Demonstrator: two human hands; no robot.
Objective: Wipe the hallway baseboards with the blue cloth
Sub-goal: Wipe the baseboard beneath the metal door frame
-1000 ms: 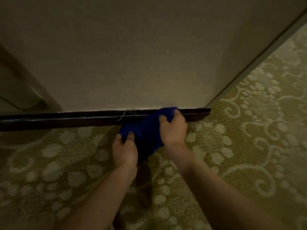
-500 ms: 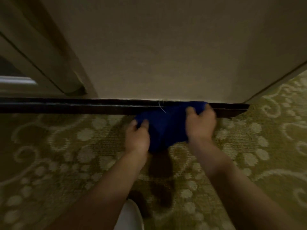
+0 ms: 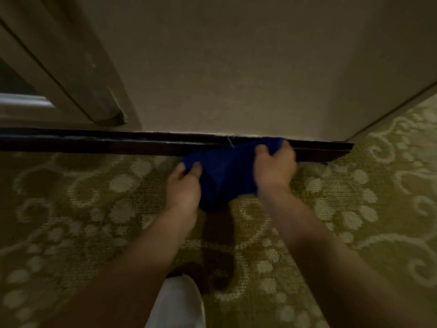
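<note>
A dark baseboard (image 3: 118,144) runs across the foot of a beige wall, ending at a corner on the right. The blue cloth (image 3: 224,171) is bunched between both hands, its upper edge lying against the baseboard. My right hand (image 3: 275,166) grips the cloth's right end, pressed to the baseboard near the corner. My left hand (image 3: 184,185) pinches the cloth's left end, a little lower, over the carpet. The cloth's lower part hangs down toward the carpet.
Olive carpet (image 3: 82,209) with pale floral swirls covers the floor. A door frame (image 3: 71,74) stands at the upper left. The wall turns a corner (image 3: 350,144) on the right. A white-clad knee (image 3: 179,304) shows at the bottom centre. A loose thread (image 3: 230,142) hangs at the baseboard.
The view has swung left, showing more of the door frame. Both hands hold the cloth at the same stretch of baseboard; the white knee has come further into view.
</note>
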